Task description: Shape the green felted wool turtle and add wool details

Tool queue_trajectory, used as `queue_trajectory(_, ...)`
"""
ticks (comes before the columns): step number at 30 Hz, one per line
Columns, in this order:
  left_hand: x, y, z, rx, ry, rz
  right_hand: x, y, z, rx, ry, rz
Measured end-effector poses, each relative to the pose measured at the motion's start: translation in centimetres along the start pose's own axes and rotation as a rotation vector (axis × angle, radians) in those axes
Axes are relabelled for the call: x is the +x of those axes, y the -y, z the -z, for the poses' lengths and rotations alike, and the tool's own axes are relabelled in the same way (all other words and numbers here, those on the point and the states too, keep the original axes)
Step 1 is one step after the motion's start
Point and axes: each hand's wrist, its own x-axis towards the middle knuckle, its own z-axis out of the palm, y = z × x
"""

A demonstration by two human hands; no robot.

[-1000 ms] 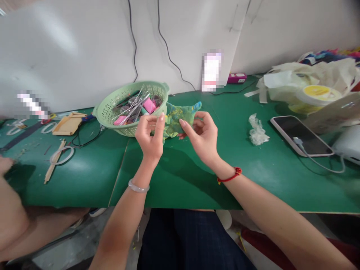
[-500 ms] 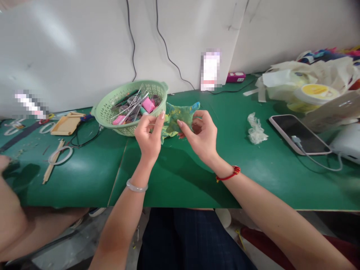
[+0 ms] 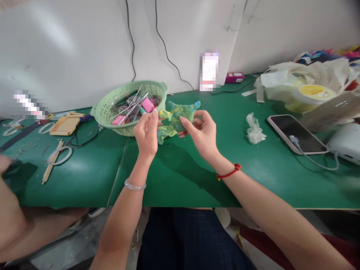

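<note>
Right hand (image 3: 204, 131) pinches blue-green marbled piece (image 3: 183, 111) above green table (image 3: 168, 180); left hand (image 3: 146, 135) at its yellow knob (image 3: 165, 114), cannot tell if gripping. Basket (image 3: 128, 130) behind.

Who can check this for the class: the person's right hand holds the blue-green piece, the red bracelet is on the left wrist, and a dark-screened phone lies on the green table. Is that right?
Not quite. The head view shows the red bracelet on the right wrist. The rest stands: the right hand holds the blue-green piece, and a dark-screened phone lies on the green table.
</note>
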Motion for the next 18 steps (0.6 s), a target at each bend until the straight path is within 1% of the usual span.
queue_trajectory(3,0.0,0.2,0.1,-0.008,0.000,0.036,0.0,0.0,-0.1,-0.001,0.011,-0.023)
queue_trajectory(7,0.1,0.3,0.2,-0.014,-0.024,0.063,-0.2,0.0,-0.2,-0.015,0.017,-0.014)
queue_trajectory(9,0.2,0.4,0.2,-0.028,-0.023,0.098,-0.2,0.1,-0.1,-0.015,0.020,-0.015)
queue_trajectory(15,0.5,0.9,0.3,-0.092,0.053,0.292,0.3,-0.2,0.2,0.023,0.053,-0.100)
queue_trajectory(18,0.5,1.1,0.3,-0.090,0.081,0.312,0.4,-0.3,0.3,0.002,0.067,-0.114)
